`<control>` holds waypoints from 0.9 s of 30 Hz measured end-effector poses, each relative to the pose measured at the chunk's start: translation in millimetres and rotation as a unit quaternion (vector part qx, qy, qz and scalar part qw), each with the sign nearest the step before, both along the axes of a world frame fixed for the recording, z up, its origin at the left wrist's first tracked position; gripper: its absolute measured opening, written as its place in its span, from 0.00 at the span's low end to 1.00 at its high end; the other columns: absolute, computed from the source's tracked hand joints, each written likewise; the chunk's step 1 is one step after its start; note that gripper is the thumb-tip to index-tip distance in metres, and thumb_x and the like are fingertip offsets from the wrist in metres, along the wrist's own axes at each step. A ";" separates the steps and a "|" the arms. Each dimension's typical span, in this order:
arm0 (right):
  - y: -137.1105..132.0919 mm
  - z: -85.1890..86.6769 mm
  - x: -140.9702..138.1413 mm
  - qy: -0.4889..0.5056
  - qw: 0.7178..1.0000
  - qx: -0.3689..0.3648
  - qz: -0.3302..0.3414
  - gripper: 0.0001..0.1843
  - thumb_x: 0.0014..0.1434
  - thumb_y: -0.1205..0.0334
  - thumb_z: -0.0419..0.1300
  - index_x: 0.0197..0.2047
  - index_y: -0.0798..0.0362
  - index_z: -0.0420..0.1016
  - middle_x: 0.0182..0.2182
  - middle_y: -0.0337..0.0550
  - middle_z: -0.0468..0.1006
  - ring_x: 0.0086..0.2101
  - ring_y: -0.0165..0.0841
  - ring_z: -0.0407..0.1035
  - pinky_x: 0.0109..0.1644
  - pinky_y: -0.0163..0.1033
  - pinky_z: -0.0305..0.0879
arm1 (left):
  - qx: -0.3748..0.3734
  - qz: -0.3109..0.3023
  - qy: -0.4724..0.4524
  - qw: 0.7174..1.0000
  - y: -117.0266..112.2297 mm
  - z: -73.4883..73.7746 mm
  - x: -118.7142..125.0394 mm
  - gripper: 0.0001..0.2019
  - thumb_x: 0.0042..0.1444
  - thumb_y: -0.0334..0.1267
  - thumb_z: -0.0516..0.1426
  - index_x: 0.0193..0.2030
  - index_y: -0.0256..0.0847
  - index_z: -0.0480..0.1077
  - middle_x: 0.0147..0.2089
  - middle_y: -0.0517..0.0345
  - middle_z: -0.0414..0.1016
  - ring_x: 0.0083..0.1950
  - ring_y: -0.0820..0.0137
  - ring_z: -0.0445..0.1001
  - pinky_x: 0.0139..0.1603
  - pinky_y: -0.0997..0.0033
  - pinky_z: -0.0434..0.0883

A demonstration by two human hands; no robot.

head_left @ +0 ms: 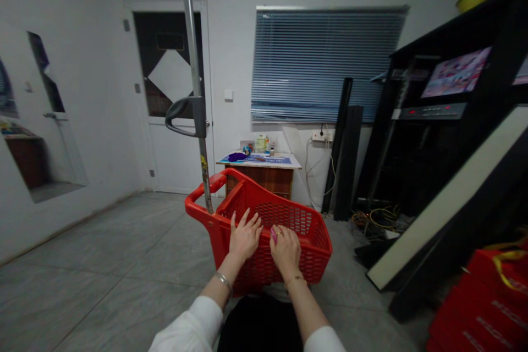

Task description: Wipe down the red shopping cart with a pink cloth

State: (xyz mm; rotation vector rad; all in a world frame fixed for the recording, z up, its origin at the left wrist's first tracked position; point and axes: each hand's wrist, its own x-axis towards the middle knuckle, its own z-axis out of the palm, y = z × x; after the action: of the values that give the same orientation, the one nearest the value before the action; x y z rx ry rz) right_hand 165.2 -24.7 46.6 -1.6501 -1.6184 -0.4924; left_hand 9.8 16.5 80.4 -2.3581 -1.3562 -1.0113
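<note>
A red plastic shopping basket (305, 225) stands on the grey tiled floor in front of me, with a tall metal pull handle (193, 82) rising from its far left corner. My left hand (245, 236) lies on the basket's near rim, fingers stretched out and apart. Beside it, my right hand (284, 246) rests on the same rim with the fingers curled over the edge; a small pink thing shows by its fingers, too small to name. A bracelet circles each wrist. The inside of the basket is mostly hidden by its near wall.
A small wooden table (264, 171) with bottles and a purple item stands by the far wall under a window blind (325, 63). A white door (173, 99) is at the back left. Black shelving (454, 137), leaning boards, cables and red boxes (487, 308) crowd the right.
</note>
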 end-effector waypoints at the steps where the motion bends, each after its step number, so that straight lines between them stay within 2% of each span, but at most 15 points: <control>1: 0.5 0.1 -4.3 -0.004 1.000 0.004 0.008 0.18 0.65 0.63 0.52 0.54 0.52 0.77 0.49 0.49 0.79 0.49 0.37 0.69 0.58 0.43 0.60 | 0.002 0.000 0.003 1.000 0.3 0.0 -0.9 0.18 0.69 0.43 0.46 0.58 0.57 0.73 0.63 0.63 0.73 0.72 0.60 0.58 0.74 0.40 0.33; 3: -0.9 -3.0 0.3 -0.008 1.000 0.008 0.026 0.19 0.64 0.64 0.52 0.55 0.51 0.77 0.51 0.48 0.79 0.50 0.37 0.69 0.59 0.43 0.60 | 0.005 0.000 0.008 1.000 1.1 -0.2 -2.9 0.18 0.69 0.43 0.46 0.58 0.57 0.73 0.63 0.64 0.73 0.72 0.61 0.58 0.74 0.41 0.34; 6: -7.0 -12.7 31.2 -0.006 0.999 0.008 0.039 0.21 0.64 0.64 0.52 0.56 0.50 0.76 0.52 0.47 0.78 0.51 0.35 0.69 0.60 0.42 0.60 | 0.002 -0.003 0.008 1.000 2.1 -0.7 -4.5 0.18 0.69 0.44 0.46 0.59 0.57 0.72 0.63 0.64 0.73 0.72 0.61 0.58 0.75 0.41 0.34; 9: -12.7 -20.2 63.4 0.019 1.000 0.006 0.014 0.20 0.64 0.62 0.51 0.55 0.51 0.77 0.51 0.46 0.79 0.50 0.35 0.69 0.59 0.41 0.61 | -0.006 -0.005 0.000 1.000 2.6 -1.7 -3.3 0.18 0.69 0.44 0.46 0.58 0.57 0.72 0.63 0.64 0.72 0.73 0.61 0.57 0.74 0.40 0.33; 11: -13.6 -20.8 70.4 0.043 0.999 0.007 -0.018 0.19 0.64 0.60 0.51 0.53 0.52 0.78 0.50 0.46 0.79 0.49 0.36 0.69 0.57 0.41 0.62 | -0.007 -0.004 -0.003 1.000 2.5 -2.3 -1.5 0.18 0.69 0.43 0.46 0.58 0.57 0.72 0.63 0.64 0.72 0.73 0.60 0.57 0.74 0.39 0.33; 14: -9.6 -15.4 50.3 0.061 0.997 0.011 -0.053 0.19 0.65 0.59 0.51 0.51 0.53 0.79 0.48 0.48 0.80 0.47 0.36 0.70 0.56 0.41 0.61 | 0.001 0.000 -0.001 1.000 1.6 -2.4 0.9 0.18 0.69 0.43 0.47 0.59 0.58 0.72 0.63 0.64 0.72 0.73 0.59 0.57 0.74 0.38 0.34; 18: 0.6 -5.6 -4.7 0.035 0.999 0.005 -0.008 0.19 0.66 0.61 0.51 0.56 0.52 0.76 0.51 0.48 0.78 0.50 0.37 0.68 0.58 0.41 0.60 | 0.004 0.001 0.003 1.000 -0.1 -1.8 1.1 0.19 0.69 0.43 0.46 0.60 0.58 0.71 0.63 0.63 0.72 0.72 0.59 0.58 0.74 0.38 0.34; 21: 4.2 -3.3 -25.4 0.024 1.000 -0.001 0.006 0.20 0.66 0.62 0.52 0.58 0.51 0.74 0.53 0.47 0.77 0.51 0.37 0.67 0.58 0.42 0.60 | -0.002 -0.001 0.001 1.000 -0.4 -1.2 -1.0 0.20 0.69 0.43 0.45 0.62 0.57 0.70 0.64 0.62 0.71 0.72 0.59 0.58 0.74 0.39 0.34; 24: 0.9 -7.3 -11.3 0.008 1.000 -0.007 0.018 0.21 0.64 0.63 0.52 0.59 0.49 0.73 0.54 0.46 0.77 0.51 0.37 0.67 0.58 0.42 0.60 | -0.007 -0.005 0.000 1.000 0.1 -1.0 -3.0 0.20 0.69 0.43 0.45 0.62 0.56 0.70 0.65 0.63 0.70 0.72 0.60 0.58 0.75 0.41 0.34; 27: -6.1 -15.4 25.8 0.008 1.000 -0.007 0.011 0.20 0.65 0.61 0.52 0.57 0.49 0.75 0.52 0.45 0.78 0.49 0.37 0.68 0.57 0.41 0.60 | -0.009 -0.008 -0.001 1.000 0.9 -1.8 -3.1 0.20 0.70 0.44 0.44 0.62 0.56 0.69 0.65 0.63 0.70 0.72 0.61 0.57 0.75 0.41 0.33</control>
State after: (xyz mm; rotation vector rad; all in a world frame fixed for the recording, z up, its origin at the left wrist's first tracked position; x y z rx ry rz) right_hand 191.0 -30.8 31.2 -1.6403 -1.6310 -0.4558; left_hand 6.7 17.3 78.6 -2.3846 -1.3544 -1.0102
